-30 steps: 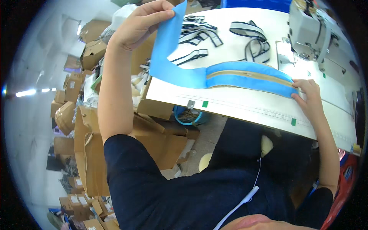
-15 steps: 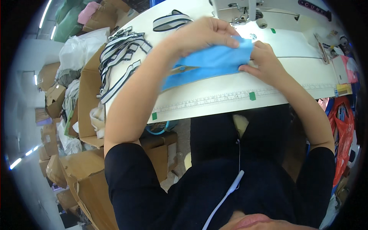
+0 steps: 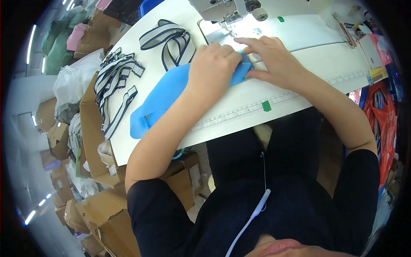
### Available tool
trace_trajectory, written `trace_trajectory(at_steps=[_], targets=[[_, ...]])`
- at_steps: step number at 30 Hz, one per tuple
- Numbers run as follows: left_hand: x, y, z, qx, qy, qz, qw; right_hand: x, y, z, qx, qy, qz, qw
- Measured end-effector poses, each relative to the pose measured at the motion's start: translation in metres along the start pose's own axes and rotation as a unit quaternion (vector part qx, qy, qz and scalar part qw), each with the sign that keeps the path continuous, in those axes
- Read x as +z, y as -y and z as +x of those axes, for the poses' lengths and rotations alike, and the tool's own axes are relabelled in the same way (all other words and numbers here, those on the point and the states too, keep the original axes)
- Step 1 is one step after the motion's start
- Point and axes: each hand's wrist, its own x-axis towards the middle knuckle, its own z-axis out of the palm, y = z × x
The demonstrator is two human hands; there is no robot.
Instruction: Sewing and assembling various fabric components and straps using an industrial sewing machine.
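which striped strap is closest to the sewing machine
The looped strap, just beyond the blue fabric; the other striped straps lie farther left, toward the white table's left edge.

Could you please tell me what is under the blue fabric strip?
White tabletop shows around the blue fabric strip, and a black-edged strap appears to reach its far edge. Whether anything extends underneath cannot be seen: the fabric and left hand cover it.

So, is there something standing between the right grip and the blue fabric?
Nothing visible does: the right grip is at the right end of the blue fabric, though contact is unclear. The left grip covers part of the fabric farther left.
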Motion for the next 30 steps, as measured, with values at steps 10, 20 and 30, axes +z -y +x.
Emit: trace_trajectory(at_steps=[10,20,30], targets=[[0.006,-0.012,-0.016,-0.061,-0.047,-0.096,0.992,-0.005,0.000,-0.002,0.015,0.020,0.002,1.000],[0.014,-0.006,-0.020,-0.079,-0.074,-0.177,0.978,-0.005,-0.004,0.001,-0.020,0.005,0.007,1.000],[0.008,-0.006,-0.020,-0.090,-0.055,-0.191,0.976,-0.007,-0.003,0.002,-0.019,0.022,0.003,1.000]])
